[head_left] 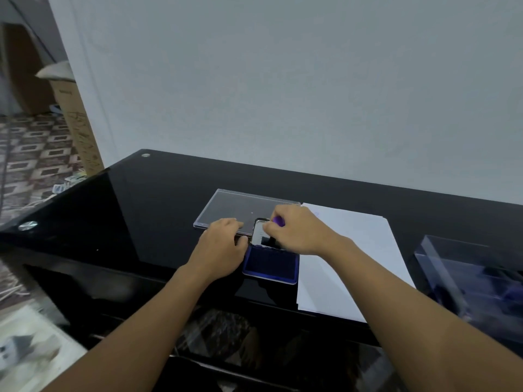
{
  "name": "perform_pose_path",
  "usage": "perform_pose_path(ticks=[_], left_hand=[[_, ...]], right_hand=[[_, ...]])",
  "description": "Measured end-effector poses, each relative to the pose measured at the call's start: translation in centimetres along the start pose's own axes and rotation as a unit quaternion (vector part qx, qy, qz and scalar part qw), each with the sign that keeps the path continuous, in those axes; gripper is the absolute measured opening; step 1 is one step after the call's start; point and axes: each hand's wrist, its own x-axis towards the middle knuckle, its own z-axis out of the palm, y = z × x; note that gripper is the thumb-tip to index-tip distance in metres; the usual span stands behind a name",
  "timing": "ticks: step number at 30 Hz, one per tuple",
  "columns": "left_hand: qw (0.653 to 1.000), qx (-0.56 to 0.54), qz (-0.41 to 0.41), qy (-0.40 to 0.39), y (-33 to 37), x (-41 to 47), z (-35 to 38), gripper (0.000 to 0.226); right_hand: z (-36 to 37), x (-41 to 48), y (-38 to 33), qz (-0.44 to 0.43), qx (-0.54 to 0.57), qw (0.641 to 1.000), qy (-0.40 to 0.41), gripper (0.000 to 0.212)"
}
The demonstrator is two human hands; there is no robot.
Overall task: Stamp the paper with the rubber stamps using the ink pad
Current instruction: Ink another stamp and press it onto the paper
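A blue ink pad (271,264) lies open on the black glass table, its lid (259,233) standing up at the far side. My left hand (223,244) grips the pad's left edge near the lid hinge. My right hand (294,230) pinches a rubber stamp with a purple handle (278,221) just above the far end of the pad. The stamp's lower part is hidden behind my fingers. White paper (359,250) lies right of the pad, partly under my right forearm.
A clear plastic lid (235,207) lies flat behind the pad. A clear plastic box (475,278) with dark items inside stands at the right. The table's (141,216) left edge drops to a patterned floor with a cardboard box (76,125).
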Motion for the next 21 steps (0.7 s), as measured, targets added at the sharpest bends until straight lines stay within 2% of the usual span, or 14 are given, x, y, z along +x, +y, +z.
perform_pose_path(ticks=[6, 21], left_hand=[[0.998, 0.056, 0.03, -0.005, -1.4, -0.7, 1.0, 0.047], [0.997, 0.07, 0.035, 0.014, -2.0, -1.0, 1.8, 0.049]], right_hand=[[1.2, 0.1, -0.8, -0.027, -0.039, 0.999, -0.016, 0.027], [3.2, 0.1, -1.1, -0.041, -0.097, 0.994, -0.04, 0.023]])
